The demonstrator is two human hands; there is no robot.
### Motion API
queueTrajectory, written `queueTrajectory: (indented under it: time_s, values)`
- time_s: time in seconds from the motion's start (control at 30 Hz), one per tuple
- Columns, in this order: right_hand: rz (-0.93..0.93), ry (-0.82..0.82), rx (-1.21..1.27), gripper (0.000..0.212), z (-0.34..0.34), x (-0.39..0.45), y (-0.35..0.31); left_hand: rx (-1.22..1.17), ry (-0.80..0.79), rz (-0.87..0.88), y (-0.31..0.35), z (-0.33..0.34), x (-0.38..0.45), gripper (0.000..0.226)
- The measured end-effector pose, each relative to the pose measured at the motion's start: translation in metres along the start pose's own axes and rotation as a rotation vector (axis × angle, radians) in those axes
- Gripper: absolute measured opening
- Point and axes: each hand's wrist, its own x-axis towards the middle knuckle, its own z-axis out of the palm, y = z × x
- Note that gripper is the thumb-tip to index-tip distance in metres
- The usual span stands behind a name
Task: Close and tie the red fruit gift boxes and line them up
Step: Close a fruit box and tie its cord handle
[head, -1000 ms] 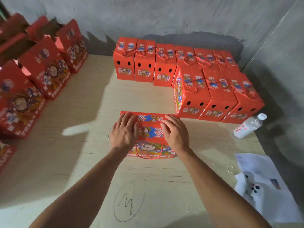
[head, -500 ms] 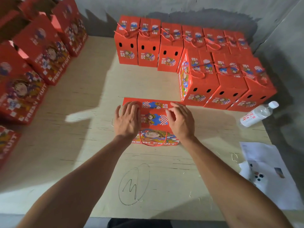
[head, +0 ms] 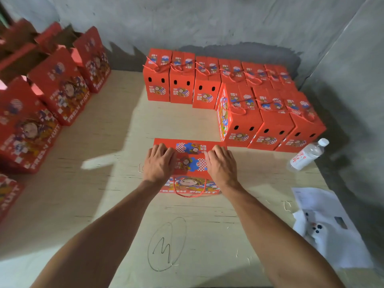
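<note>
**Both Hands Flat on a Red Fruit Box at the Table's Middle**

Squarely in the middle of the plywood table lay one red fruit gift box, flat on its broad side, its printed cartoon face and the words FRESH FRUIT turned up toward the camera. Its red cord handle looped off the near edge onto the wood.

The left hand rested palm down on the box's left part, fingers straight and close together, gripping nothing. The right hand rested palm down on the right part, fingers likewise extended and pressed to the cardboard. Neither hand touched the cord.

Beyond the flat box, against the grey wall, stood a back row of closed boxes, each with its cord tied over the top. Just in front of that row, to the right, stood three more tied boxes, side by side and touching; the nearest corner of the leftmost one sat just beside the flat box's far right corner.

Along the table's left edge stood several open boxes, flaps raised.

A clear water bottle lay tilted near the right-hand tied boxes. White papers sat near the right edge, and a pencilled oval mark showed on the wood between the forearms.
</note>
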Motion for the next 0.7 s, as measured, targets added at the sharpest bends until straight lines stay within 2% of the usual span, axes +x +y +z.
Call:
queueTrajectory:
  time_s: [0.17,0.3,0.37,0.5,0.63,0.7]
  values:
    - [0.014,-0.061,0.057,0.024,-0.003,0.003,0.002,-0.077,-0.053,-0.159,0.01,-0.003,0.008,0.022]
    - [0.093,-0.126,0.068,0.02,-0.005,0.017,-0.004,-0.007,-0.176,-0.252,0.016,0.002,0.016,0.029]
    - [0.143,-0.218,0.063,0.018,-0.004,0.027,-0.006,0.024,-0.201,-0.284,0.02,0.004,0.02,0.029]
    - [0.123,-0.384,0.021,0.026,0.004,0.038,-0.002,0.058,-0.255,-0.303,0.02,0.01,0.027,0.033]
    - [0.099,-0.386,-0.006,0.025,0.007,0.04,0.001,0.119,-0.358,-0.298,0.018,0.021,0.029,0.056]
    - [0.117,-0.44,0.013,0.034,0.01,0.041,0.005,0.13,-0.414,-0.287,0.016,0.024,0.03,0.062]
